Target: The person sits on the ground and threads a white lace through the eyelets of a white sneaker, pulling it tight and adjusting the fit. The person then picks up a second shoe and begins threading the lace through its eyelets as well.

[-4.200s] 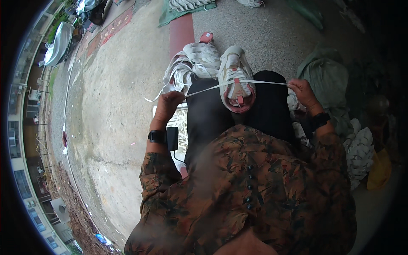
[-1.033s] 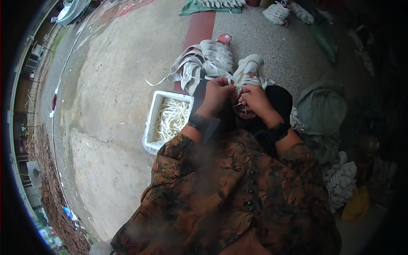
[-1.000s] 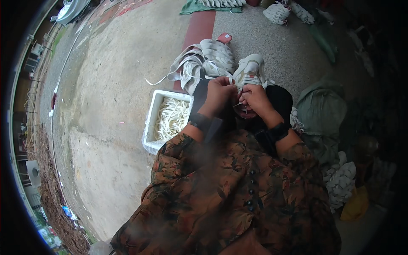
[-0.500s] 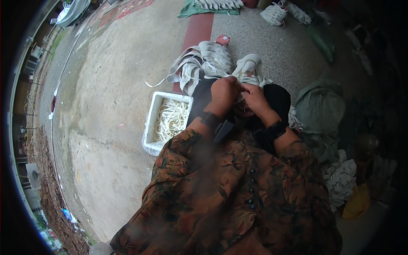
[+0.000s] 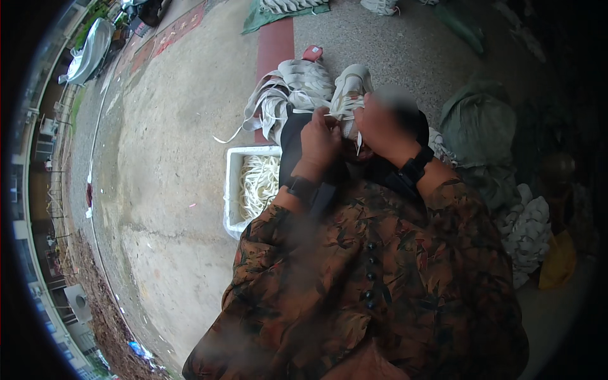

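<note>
A white shoe upper (image 5: 353,82) lies across my lap, its toe end pointing away from me. White shoelace (image 5: 342,114) runs across its opening between my hands. My left hand (image 5: 318,140), at the upper's left side, is closed with thumb and forefinger pinched on the lace. On the right side my right hand (image 5: 385,132) is curled closed at the lacing, and a lace end dangles beside its fingers. Its fingertips are partly hidden, and a blurred patch covers the area by its knuckles. Dark bands circle both wrists.
Left of my lap stands a white foam box (image 5: 234,190) full of loose white laces (image 5: 258,183). Beyond it lies a stack of white shoe uppers (image 5: 305,79) with trailing laces, near a small red object (image 5: 312,53). Green sacks (image 5: 480,130) and more uppers (image 5: 527,231) are at the right.
My hands, close together before, have moved apart: the left toward me and leftward, the right slightly rightward. Lace now shows stretched across the upper. The whole view has shifted a little.
</note>
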`<state>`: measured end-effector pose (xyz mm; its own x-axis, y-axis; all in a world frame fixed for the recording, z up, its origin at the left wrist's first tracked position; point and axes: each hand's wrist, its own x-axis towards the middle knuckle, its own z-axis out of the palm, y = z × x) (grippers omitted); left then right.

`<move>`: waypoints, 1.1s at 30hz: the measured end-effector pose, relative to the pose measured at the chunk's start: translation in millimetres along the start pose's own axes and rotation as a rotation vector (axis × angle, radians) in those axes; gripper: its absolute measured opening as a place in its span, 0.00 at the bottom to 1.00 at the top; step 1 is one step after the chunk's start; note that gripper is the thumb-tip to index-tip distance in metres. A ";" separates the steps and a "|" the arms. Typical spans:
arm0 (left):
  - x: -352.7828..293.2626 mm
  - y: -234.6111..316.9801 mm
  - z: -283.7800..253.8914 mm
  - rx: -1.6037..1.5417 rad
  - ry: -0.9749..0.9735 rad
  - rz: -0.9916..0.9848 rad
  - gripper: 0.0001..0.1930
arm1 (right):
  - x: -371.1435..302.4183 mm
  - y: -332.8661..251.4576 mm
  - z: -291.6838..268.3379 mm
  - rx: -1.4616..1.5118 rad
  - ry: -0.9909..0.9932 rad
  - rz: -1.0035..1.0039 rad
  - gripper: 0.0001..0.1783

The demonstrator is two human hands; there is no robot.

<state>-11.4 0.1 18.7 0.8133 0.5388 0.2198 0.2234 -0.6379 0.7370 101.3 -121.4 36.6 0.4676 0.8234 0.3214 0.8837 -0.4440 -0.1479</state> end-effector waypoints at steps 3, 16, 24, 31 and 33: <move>-1.5 -1.7 -6.9 -0.115 0.023 0.018 0.15 | -21.2 60.8 -48.7 -0.014 0.136 0.087 0.03; 26.9 40.0 17.9 0.565 -0.268 0.433 0.08 | -6.3 44.2 -26.7 1.902 -0.052 0.352 0.03; 33.9 37.4 1.3 0.469 -0.295 0.417 0.08 | -20.1 56.7 -32.8 1.009 -0.173 0.364 0.09; 50.2 49.3 24.4 0.716 -0.569 0.238 0.12 | -38.5 30.3 -35.0 0.232 -0.075 0.098 0.02; 50.6 68.1 26.2 0.692 -0.576 0.217 0.12 | -36.6 32.9 -28.1 0.187 -0.029 0.038 0.01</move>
<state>59.0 -30.5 63.2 0.9749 0.1307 -0.1803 0.1553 -0.9793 0.1299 112.6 -176.1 46.2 0.4983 0.8187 0.2854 0.8527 -0.4034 -0.3319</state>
